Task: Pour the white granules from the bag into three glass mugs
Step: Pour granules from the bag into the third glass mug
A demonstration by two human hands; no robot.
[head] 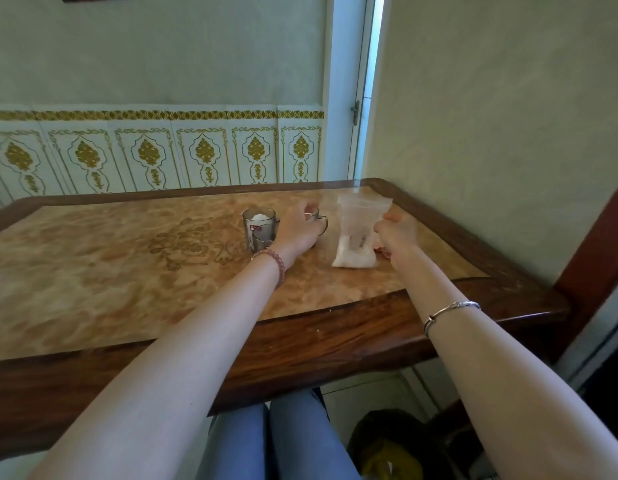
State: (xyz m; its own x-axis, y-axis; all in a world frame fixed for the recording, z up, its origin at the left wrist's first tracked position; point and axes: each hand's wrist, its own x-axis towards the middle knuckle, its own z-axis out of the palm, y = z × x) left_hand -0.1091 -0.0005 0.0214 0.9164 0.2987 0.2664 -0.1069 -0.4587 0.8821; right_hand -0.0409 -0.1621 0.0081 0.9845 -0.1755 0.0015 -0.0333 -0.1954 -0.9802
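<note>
The soft clear plastic bag of white granules stands on the marbled brown desk; the right hand pinches its limp side. It should be held near the top. The left hand grasps a fragile, smooth glass mug beside another glass mug holding granules.
</note>
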